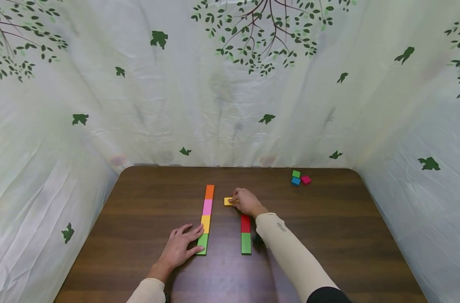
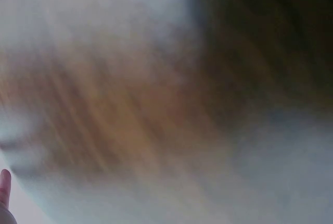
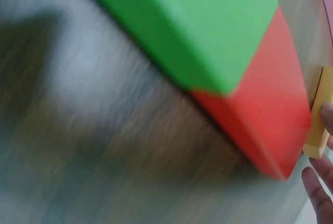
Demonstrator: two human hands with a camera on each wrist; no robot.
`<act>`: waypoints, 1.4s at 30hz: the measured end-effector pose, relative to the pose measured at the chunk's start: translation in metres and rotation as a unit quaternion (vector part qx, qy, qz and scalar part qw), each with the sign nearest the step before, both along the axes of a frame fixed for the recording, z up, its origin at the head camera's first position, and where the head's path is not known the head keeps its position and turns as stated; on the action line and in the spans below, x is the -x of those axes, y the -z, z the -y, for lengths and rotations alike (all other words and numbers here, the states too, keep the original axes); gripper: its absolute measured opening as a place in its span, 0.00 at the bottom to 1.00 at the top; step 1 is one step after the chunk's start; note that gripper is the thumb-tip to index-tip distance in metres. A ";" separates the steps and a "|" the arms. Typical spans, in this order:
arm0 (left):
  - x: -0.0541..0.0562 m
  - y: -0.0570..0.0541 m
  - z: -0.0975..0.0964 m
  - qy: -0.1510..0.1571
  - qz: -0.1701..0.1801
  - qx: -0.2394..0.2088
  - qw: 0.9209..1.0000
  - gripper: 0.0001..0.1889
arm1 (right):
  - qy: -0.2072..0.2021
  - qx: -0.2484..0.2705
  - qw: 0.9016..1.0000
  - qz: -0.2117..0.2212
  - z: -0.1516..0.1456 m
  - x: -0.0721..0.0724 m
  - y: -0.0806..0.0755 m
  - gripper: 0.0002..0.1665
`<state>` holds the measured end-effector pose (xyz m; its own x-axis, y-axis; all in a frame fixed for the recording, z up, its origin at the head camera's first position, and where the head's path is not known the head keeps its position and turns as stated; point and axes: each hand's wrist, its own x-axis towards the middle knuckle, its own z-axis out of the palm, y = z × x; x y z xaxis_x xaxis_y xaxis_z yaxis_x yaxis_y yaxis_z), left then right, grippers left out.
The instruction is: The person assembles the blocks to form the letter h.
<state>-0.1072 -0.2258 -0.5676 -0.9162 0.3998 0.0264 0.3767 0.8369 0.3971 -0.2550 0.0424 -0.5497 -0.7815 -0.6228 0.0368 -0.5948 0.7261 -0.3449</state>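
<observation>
Brown wood-grain table point(image 1: 347, 227) carries all the work, and on its near part the left hand point(image 1: 177, 248) lies with fingers spread apart, touching the left row point(image 1: 207, 205) along its green block point(image 1: 203, 241) and yellow block point(image 1: 206, 223). To the right of it, the shorter row point(image 1: 246, 234) begins with a second green block point(image 1: 246, 245), joined end to end with a red block point(image 1: 246, 224). The right sleeve point(image 1: 296, 252) passes close beside this row and is rather in the way there. A little farther, the right hand point(image 1: 249, 201) pinches a loose yellow block point(image 1: 227, 202), which lies crosswise between the rows, beyond the red block; whether these two touch, I cannot tell surely. At the left, the longer row continues with a pink block point(image 1: 207, 208) and finishes with an orange block point(image 1: 209, 192). So I would judge that four blocks are laid in line at left and only two at right, and that placing the pinched one seems left to do. Near the far edge, well apart, a small green cube point(image 1: 296, 173), a blue cube point(image 1: 296, 181) and a magenta cube point(image 1: 306, 179) lie together, obstructing nothing. Behind hangs a white cloth point(image 1: 222, 101) with printed leafy branches.
</observation>
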 end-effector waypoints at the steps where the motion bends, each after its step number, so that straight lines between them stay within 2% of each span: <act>1: 0.000 0.000 0.000 0.000 0.000 -0.001 1.000 0.34 | 0.001 0.002 1.000 0.003 0.002 -0.001 0.000 0.11; 8: -0.001 0.000 0.000 -0.004 0.008 -0.001 1.000 0.34 | 0.013 -0.008 1.000 0.017 0.018 -0.007 -0.003 0.12; 14: -0.001 0.000 0.000 -0.003 0.003 -0.008 1.000 0.34 | 0.026 0.009 0.999 0.026 0.027 -0.012 -0.001 0.13; 23: -0.001 0.002 0.001 0.001 -0.005 -0.004 1.000 0.34 | 0.018 0.039 0.999 -0.003 0.032 -0.015 0.006 0.13; 30: -0.002 0.000 -0.001 -0.004 -0.015 -0.015 1.000 0.33 | 0.014 0.048 0.999 -0.007 0.033 -0.017 0.007 0.13; 35: -0.001 0.001 -0.002 -0.002 -0.011 -0.009 1.000 0.33 | 0.024 0.051 0.998 -0.004 0.033 -0.019 0.006 0.13; 42: -0.004 0.000 0.000 -0.006 -0.007 -0.010 1.000 0.33 | 0.017 0.059 0.998 -0.005 0.037 -0.019 0.008 0.13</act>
